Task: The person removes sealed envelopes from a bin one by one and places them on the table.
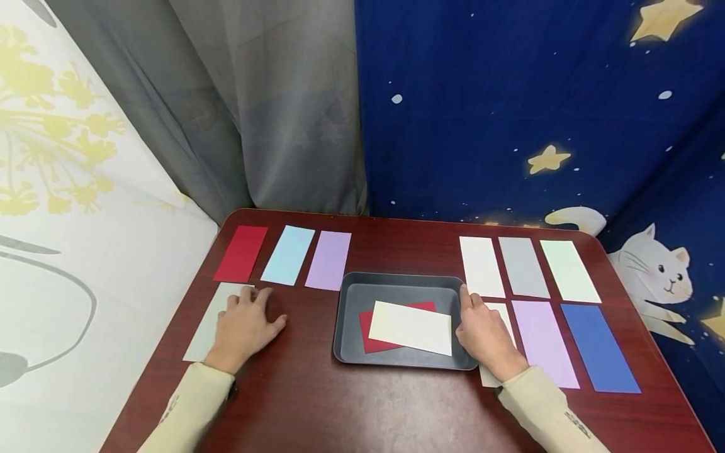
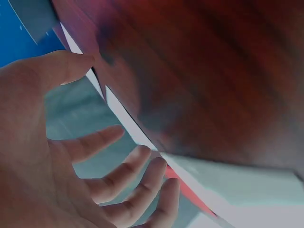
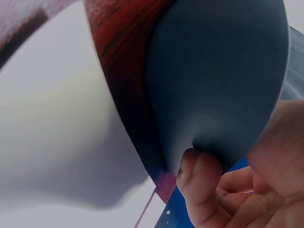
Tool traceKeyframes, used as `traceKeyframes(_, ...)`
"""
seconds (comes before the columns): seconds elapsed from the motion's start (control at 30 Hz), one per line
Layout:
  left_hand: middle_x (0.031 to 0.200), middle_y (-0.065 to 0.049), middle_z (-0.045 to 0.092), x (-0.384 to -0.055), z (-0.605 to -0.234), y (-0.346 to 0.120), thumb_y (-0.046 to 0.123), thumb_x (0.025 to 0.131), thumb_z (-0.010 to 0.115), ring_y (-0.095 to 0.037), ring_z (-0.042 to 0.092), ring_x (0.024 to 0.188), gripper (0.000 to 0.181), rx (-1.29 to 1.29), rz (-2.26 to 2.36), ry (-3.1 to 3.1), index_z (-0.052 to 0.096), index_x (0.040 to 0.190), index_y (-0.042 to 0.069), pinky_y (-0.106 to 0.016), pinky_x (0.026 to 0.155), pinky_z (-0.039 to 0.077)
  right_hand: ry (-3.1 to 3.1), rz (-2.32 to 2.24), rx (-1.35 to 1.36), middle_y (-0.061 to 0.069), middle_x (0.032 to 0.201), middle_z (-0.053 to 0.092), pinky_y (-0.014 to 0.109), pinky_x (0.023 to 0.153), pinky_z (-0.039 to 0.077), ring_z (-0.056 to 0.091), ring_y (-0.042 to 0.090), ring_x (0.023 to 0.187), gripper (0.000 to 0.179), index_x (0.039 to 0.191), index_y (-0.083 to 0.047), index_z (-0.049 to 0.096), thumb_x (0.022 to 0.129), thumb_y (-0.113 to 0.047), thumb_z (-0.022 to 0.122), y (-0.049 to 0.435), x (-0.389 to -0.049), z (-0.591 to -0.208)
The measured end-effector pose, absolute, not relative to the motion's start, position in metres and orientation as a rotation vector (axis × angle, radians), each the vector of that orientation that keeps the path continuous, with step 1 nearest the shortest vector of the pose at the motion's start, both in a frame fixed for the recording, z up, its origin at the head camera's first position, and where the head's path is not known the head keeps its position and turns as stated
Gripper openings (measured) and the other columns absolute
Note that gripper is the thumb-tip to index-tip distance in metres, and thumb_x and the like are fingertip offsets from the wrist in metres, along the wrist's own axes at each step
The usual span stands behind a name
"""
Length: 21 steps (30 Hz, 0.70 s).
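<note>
A dark grey tray [image 1: 396, 286] stands on the table with a cream card [image 1: 410, 327] lying across a red card [image 1: 370, 340] inside it. At the tray's right end, my right hand [image 1: 487, 333] grips the rim; the right wrist view shows fingers [image 3: 199, 183] against the tray's outer wall [image 3: 213, 85]. My left hand [image 1: 243, 327] is over the right part of a pale grey-green card [image 1: 206, 330], fingers spread and loosely bent, nothing held. In the left wrist view its fingertips are above the table, with the pale card [image 2: 247, 183] beyond them.
Behind the left hand lie a red card [image 1: 240, 253], a light blue card [image 1: 287, 255] and a lilac card [image 1: 328, 260]. Two rows on the right include a white card [image 1: 481, 266], a grey card [image 1: 523, 267], a mint card [image 1: 570, 270], a lilac card [image 1: 545, 343] and a blue card [image 1: 601, 348].
</note>
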State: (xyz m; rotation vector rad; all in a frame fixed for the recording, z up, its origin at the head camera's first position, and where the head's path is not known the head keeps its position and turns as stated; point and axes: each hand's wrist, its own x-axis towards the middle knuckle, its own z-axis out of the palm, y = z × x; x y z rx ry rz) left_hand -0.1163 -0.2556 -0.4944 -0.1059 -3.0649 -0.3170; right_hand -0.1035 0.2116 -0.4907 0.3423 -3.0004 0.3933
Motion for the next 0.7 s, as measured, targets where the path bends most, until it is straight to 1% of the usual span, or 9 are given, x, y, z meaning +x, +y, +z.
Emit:
traceKeyframes(0.13, 0.134, -0.03, 0.059, -0.123, -0.49, -0.23, 0.038, 0.092, 0.08, -0.053, 0.059, 0.116, 0.067, -0.222, -0.284, -3.039, 0.065, 0.144, -0.001, -0.07, 0.081, 0.057, -2.995, 0.381, 0.34, 0.036, 0.114, 0.064, 0.039, 0.046, 0.047, 0.05, 0.024, 0.051, 0.074, 0.15, 0.024, 0.048, 0.08, 0.009, 0.069, 0.212, -0.103, -0.491)
traceKeyframes(0.27, 0.133, -0.028, 0.06, -0.128, -0.485, -0.206, 0.04, 0.094, 0.079, -0.05, 0.06, 0.115, 0.067, -0.325, -0.246, -3.008, 0.064, 0.147, 0.0, -0.066, 0.082, 0.058, -2.999, 0.386, 0.332, 0.035, 0.113, 0.064, 0.039, 0.046, 0.047, 0.049, 0.024, 0.05, 0.074, 0.15, 0.023, 0.048, 0.081, 0.008, 0.069, 0.212, -0.103, -0.491)
traceKeyframes(0.47, 0.136, -0.026, 0.06, -0.135, -0.48, -0.174, 0.038, 0.097, 0.077, -0.047, 0.06, 0.116, 0.063, -0.468, -0.242, -2.968, 0.064, 0.146, 0.001, -0.062, 0.082, 0.058, -2.997, 0.375, 0.329, 0.036, 0.113, 0.064, 0.039, 0.046, 0.047, 0.05, 0.025, 0.051, 0.074, 0.15, 0.024, 0.047, 0.081, 0.009, 0.068, 0.213, -0.104, -0.491)
traceKeyframes(0.7, 0.133, -0.022, 0.064, -0.142, -0.475, -0.143, 0.037, 0.096, 0.08, -0.044, 0.063, 0.113, 0.061, -0.637, -0.161, -2.875, 0.067, 0.144, 0.002, -0.059, 0.079, 0.06, -2.996, 0.379, 0.332, 0.035, 0.113, 0.064, 0.04, 0.047, 0.048, 0.051, 0.025, 0.051, 0.074, 0.15, 0.023, 0.048, 0.08, 0.009, 0.068, 0.213, -0.104, -0.493)
